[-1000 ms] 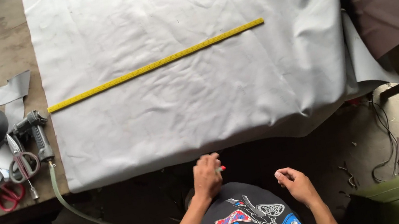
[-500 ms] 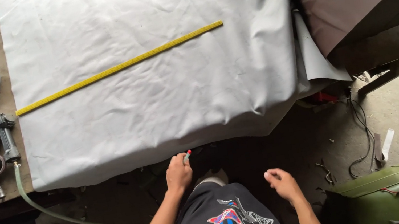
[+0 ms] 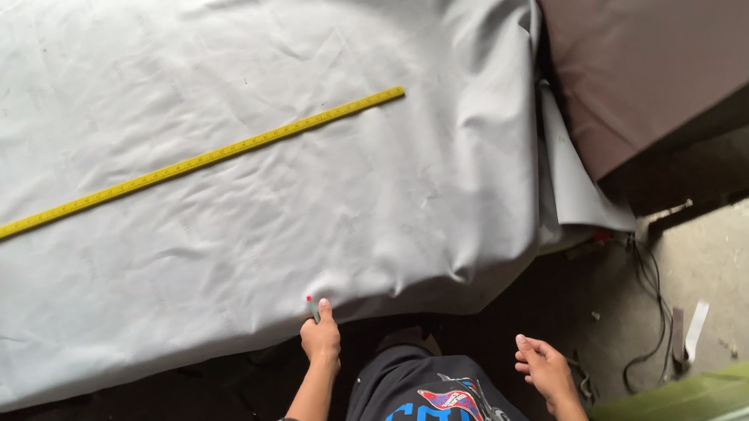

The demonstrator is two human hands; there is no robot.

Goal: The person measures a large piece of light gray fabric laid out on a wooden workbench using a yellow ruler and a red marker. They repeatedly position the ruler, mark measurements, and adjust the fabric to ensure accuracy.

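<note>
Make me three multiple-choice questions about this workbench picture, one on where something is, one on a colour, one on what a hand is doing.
1. Where does the long ruler lie?
A. on the grey sheet
B. on the floor
C. on the brown sheet

2. What colour is the ruler?
A. red
B. yellow
C. blue

3. What is the left hand doing?
A. resting flat on the brown sheet
B. hanging empty
C. holding a pen at the grey sheet's near edge

Answers: 1 A, the ruler lies slantwise across the grey sheet. 2 B, it is plainly yellow. 3 C, the fingers grip the pen, its tip at the edge; the right hand is empty.
</note>
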